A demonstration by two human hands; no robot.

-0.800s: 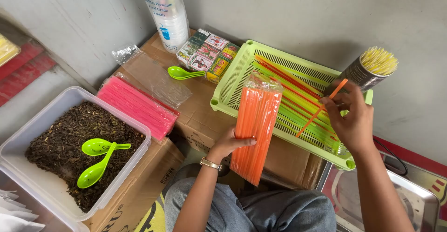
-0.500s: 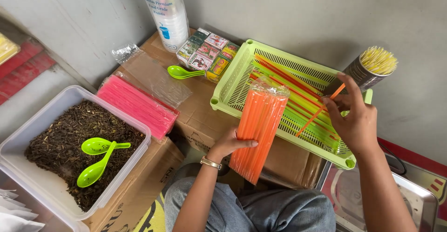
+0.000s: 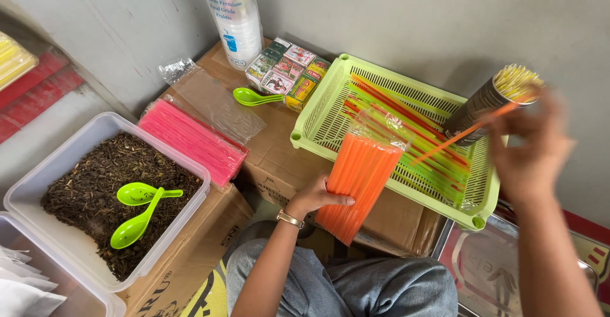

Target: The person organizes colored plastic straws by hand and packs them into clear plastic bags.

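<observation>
Nearest to us, our left hand grips a clear bag of orange straws from its left side, fingers wrapped round its lower half. The bag stands tilted, its open top leaning over the near edge of a green basket. Both rest over cardboard boxes.

To the near left sits a clear tub of dark dried leaves with two green spoons lying on them.

Our right hand is raised on the right, blurred, its fingers pinched on a single orange straw. That straw slants down and left over the basket's right part, which holds loose straws in red, orange and green.

Just left of the basket's near corner lies a pink straw pack, with an empty clear bag beyond it.

Farther back, a third green spoon lies beside small colourful packets. A dark can full of yellow straws leans at the basket's far right. A tall stack of cups stands against the wall.
</observation>
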